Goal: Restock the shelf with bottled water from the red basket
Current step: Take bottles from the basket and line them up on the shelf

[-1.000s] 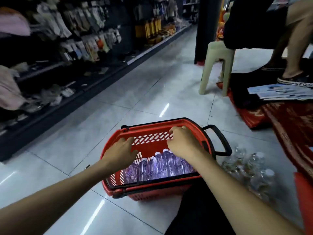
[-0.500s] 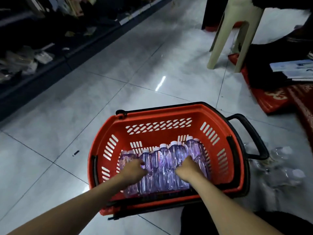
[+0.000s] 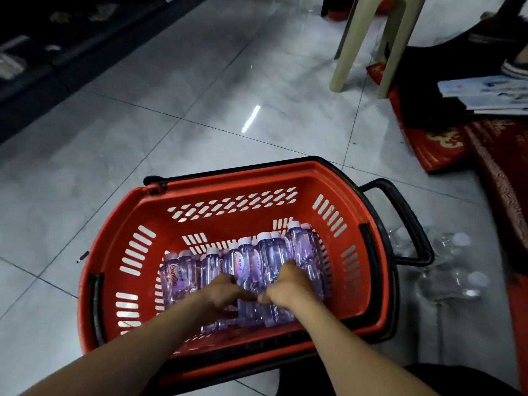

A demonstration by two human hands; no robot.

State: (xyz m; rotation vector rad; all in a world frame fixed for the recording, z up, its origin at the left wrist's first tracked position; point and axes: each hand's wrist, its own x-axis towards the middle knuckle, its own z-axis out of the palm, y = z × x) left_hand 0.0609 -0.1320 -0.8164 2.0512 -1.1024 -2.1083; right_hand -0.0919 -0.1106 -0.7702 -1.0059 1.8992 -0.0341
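Barely started, I'd say: red plastic basket (image 3: 228, 181) full of purple-tinted plastic water bottles (image 3: 265, 255). Left hand (image 3: 223, 292) and right hand (image 3: 288, 284) inside it, fingers curled around bottles. Shelving all pending.

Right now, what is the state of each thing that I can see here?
red basket, upright on the floor, partly filled.
purple bottles, lying side by side in the basket, caps on.
left hand, fingers curled on the purple bottles.
right hand, fingers curled on the purple bottles.
clear bottles, lying on the floor beside the basket, capped.
stool, standing on the floor.
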